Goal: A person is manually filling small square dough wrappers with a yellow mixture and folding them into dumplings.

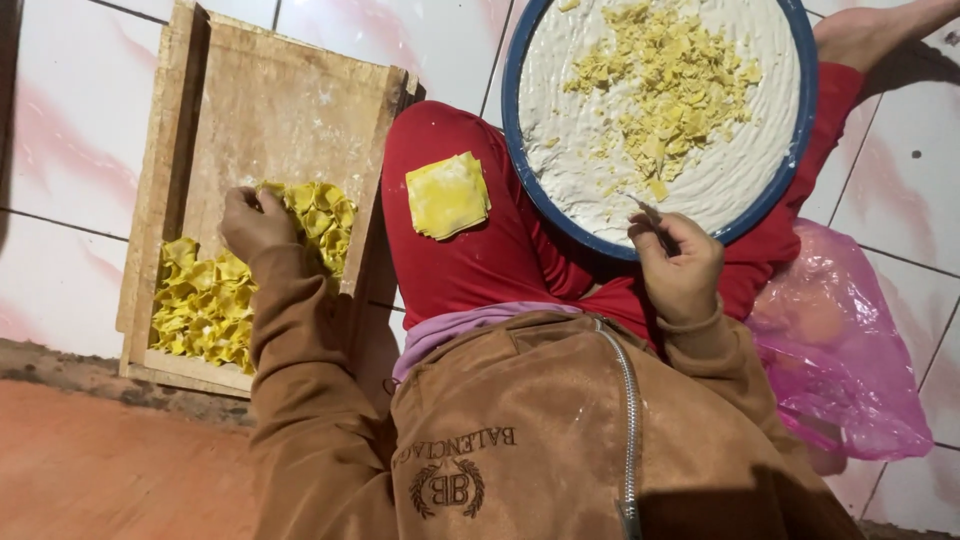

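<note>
Wooden tray (170, 150) on tiled floor, far left; heap of folded yellow dumplings (205, 300) inside. Left hand (255, 222) rests on the heap's upper edge, fingers curled; whether it grips 1 cannot be told. Stack of square yellow wrappers (447, 194) lies on the red-clad knee. Right hand (678, 268) pinches a thin utensil (650, 213) at the rim of the blue-rimmed plate (808, 110) of filling. Pink plastic bag (840, 340) far right.
</note>
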